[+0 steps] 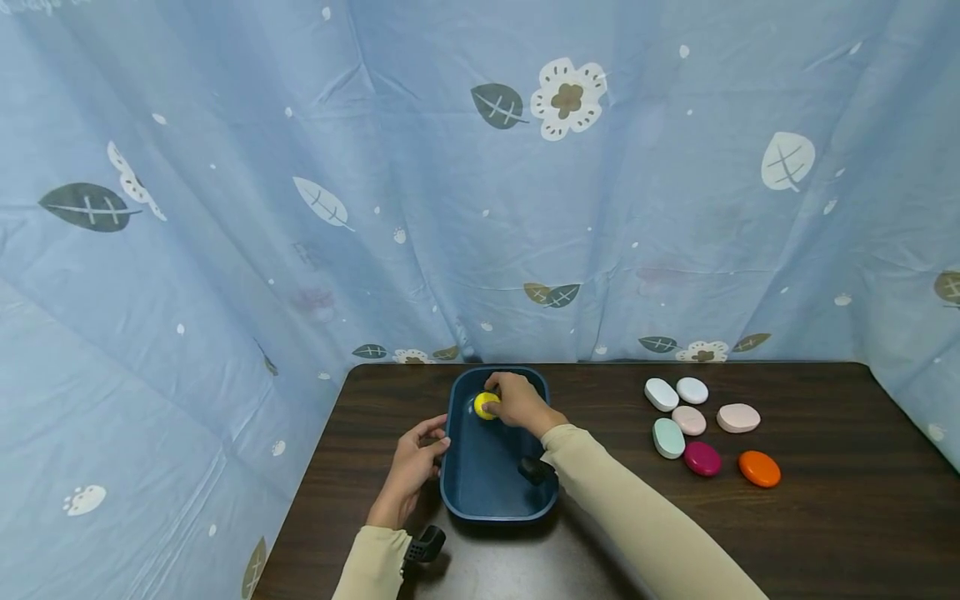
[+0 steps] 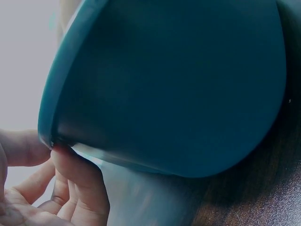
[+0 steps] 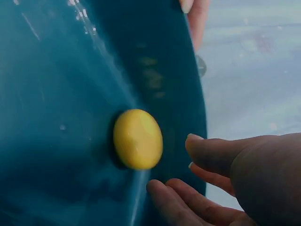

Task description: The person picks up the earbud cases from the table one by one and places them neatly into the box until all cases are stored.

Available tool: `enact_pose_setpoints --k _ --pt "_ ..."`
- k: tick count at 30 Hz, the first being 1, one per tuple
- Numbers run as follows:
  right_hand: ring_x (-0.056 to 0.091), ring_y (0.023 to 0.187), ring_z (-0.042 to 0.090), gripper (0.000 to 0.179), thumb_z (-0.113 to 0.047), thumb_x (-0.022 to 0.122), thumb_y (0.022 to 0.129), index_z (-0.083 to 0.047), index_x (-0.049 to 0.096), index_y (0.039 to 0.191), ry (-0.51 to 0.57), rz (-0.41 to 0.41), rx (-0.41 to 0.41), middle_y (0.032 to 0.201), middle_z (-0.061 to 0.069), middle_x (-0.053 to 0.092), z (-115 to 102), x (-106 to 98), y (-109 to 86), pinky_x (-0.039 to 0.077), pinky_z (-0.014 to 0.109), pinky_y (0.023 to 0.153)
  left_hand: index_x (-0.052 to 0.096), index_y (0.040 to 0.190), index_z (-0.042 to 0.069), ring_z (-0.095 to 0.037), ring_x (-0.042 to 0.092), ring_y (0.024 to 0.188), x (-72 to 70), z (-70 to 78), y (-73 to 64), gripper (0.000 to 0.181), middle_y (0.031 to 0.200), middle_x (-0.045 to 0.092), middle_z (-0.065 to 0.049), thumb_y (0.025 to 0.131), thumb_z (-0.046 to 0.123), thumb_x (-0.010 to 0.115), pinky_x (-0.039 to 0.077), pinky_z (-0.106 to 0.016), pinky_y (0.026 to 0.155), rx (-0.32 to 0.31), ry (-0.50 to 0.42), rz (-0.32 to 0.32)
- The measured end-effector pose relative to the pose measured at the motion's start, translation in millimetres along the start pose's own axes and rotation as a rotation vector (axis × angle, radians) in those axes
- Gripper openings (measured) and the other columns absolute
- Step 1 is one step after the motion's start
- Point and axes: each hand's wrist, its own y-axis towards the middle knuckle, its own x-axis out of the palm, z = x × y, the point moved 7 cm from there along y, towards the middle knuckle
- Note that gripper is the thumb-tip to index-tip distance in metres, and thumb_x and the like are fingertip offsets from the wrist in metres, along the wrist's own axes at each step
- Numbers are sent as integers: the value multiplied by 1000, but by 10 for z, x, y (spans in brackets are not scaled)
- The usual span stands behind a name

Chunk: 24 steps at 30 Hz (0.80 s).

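Observation:
A deep blue rectangular tray (image 1: 491, 487) sits on the table in the head view. At its left wall my left hand (image 1: 408, 471) pinches the rim between thumb and fingers, as the left wrist view shows at the tray's edge (image 2: 49, 108). Inside the far left part of the tray lies a smooth yellow oval piece (image 3: 138, 140). My right hand (image 1: 520, 404) reaches over the tray beside this piece. In the right wrist view its thumb and fingers are spread, with a small gap between them and the yellow piece.
Right of the tray lie several rounded pieces: white (image 1: 661, 394), pale pink (image 1: 738, 418), mint green (image 1: 668, 438), magenta (image 1: 702, 458) and orange (image 1: 760, 469). The dark wooden table (image 1: 600, 500) ends at a patterned blue curtain (image 1: 450, 208).

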Motion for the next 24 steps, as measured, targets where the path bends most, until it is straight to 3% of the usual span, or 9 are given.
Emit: enact_pose_setpoints --k 10,24 --pt "66 112 38 34 -1 72 98 3 67 132 95 125 -128 123 22 68 63 -427 -332 56 49 97 58 145 -5 -16 53 72 12 -15 7 43 108 55 -10 102 -1 60 47 -26 56 4 -8 0" --pt "69 108 43 34 4 74 94 7 67 127 48 352 -129 120 26 68 809 -1057 -1111 57 55 90 59 144 -3 -18 52 82 25 -13 14 41 108 54 -9 103 -1 59 47 -27 57 -11 -9 13"
